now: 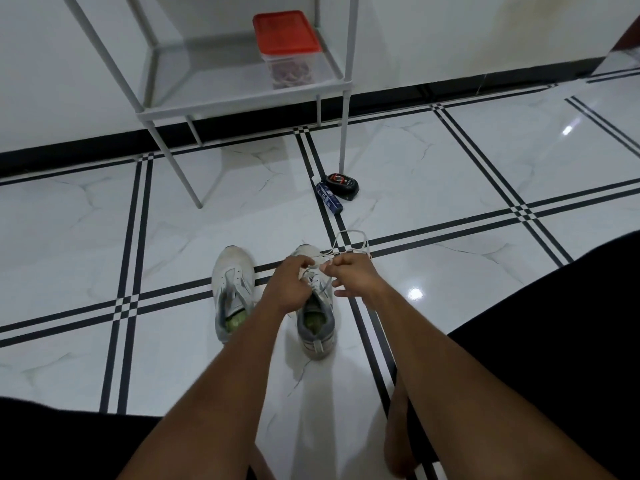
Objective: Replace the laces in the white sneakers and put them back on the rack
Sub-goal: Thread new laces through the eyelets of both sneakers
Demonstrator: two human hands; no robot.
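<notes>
Two white sneakers with grey trim and green insoles stand side by side on the tiled floor. The left sneaker (232,289) stands alone, untouched. Over the right sneaker (316,317) both my hands work a white lace (349,242) that loops out beyond the toe. My left hand (285,285) pinches the lace above the tongue. My right hand (353,275) pinches the lace close beside it, fingers curled. The white metal rack (214,105) stands farther back against the wall.
A clear box with a red lid (285,46) sits on the rack's lower shelf. A dark blue tube (329,197) and a black shoe-polish container (341,186) lie on the floor by the rack's right leg. My dark-clothed legs frame the lower corners.
</notes>
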